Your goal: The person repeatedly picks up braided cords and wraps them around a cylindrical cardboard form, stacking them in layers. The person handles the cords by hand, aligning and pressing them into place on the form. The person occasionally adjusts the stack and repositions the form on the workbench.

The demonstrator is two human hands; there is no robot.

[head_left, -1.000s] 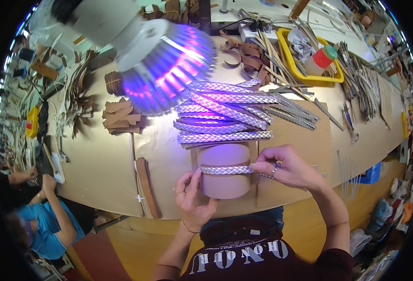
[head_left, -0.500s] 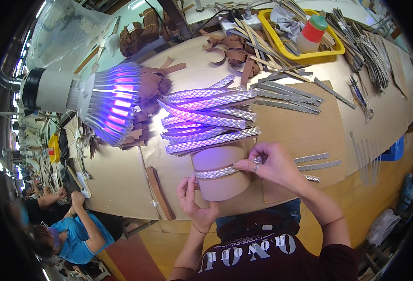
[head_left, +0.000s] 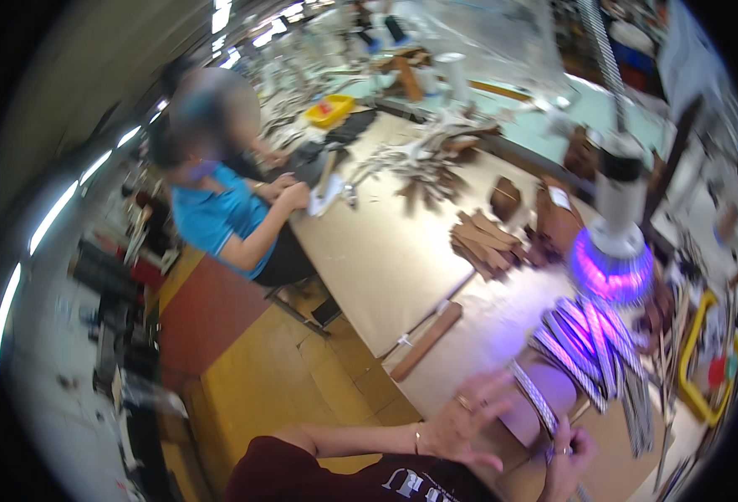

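Observation:
A braided silvery strip lies around a tan cylinder at the table's front, at the lower right. My right hand is closed, pinching the strip's near end at the cylinder's side. Just left of the cylinder, my left hand has its fingers spread and holds nothing; it is slightly blurred. Beyond the cylinder sits a pile of similar braided strips, tinted purple by the lit lamp above it.
Brown strips are heaped on the table, and one long brown piece lies near its front edge. A yellow tray stands at the right. At the far left end, a person in a blue shirt works by the table.
The view has swung left, bringing more of the room and the person in blue into sight. My left hand has come off the cylinder and spread open; my right hand still pinches the strip.

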